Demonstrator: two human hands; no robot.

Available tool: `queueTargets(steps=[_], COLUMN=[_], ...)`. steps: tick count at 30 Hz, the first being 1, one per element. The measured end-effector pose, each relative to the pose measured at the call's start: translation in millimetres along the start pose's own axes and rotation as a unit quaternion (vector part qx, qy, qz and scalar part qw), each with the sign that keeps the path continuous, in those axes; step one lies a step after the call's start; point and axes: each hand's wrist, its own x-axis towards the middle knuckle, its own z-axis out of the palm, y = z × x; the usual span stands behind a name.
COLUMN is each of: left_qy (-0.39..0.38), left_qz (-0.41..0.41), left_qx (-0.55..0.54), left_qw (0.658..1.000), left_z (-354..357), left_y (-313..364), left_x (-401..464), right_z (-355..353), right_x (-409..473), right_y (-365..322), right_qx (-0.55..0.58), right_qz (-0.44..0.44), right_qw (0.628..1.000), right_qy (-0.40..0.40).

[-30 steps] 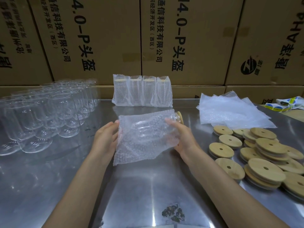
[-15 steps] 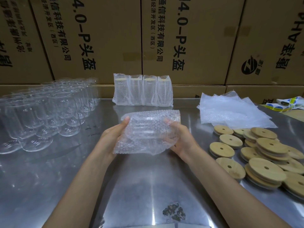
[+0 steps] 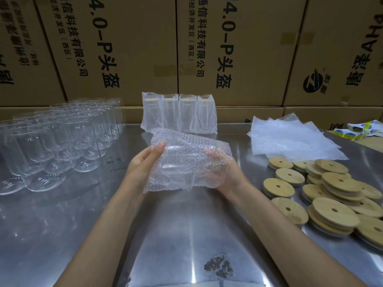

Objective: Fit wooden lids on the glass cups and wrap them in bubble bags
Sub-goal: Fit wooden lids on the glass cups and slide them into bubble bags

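A glass cup lies on its side inside a bubble bag, held above the steel table at the centre. My left hand grips the bag's left end, thumb on top. Partly covered by the bag's folded flap, my right hand cups the right end. The cup's lid is hidden under the wrap. Several bare glass cups stand at the left. Several wooden lids with centre holes lie piled at the right. Several wrapped cups stand in a row behind.
A stack of flat bubble bags lies at the back right, above the lids. A roll of stickers sits at the far right edge. Cardboard boxes form a wall behind the table. A dark stain marks the table near me.
The bag's loose flap has been folded over the cup and the bundle lifted slightly; the wooden lid end, visible a second ago, is now covered. My right hand now sits under the wrap.
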Motion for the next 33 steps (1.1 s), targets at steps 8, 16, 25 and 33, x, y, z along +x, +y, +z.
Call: queueTargets(steps=[8,16,25,33], left_qy=[0.02,-0.076,-0.039,-0.005], left_qz=[-0.012,0.004,0.003,0.0], left_qx=[0.044,0.056,-0.012,-0.263], left_qw=[0.999,0.996,0.999,0.965], left_z=[0,1,10,24], left_y=[2,2,-5,0], left_x=[0,-5,-5,-3], right_z=[-3,-5,0,-4], right_x=[-1,-4,-7,-6], right_y=[-2,-2,-2,-3], right_qx=[0.003,0.022,0.001,0.013], right_qz=[-0.03,-0.051,-0.023,0.01], right_qw=[0.999,0.998,1.0,0.99], right_qy=[-0.012,-0.002,-0.017,0.137])
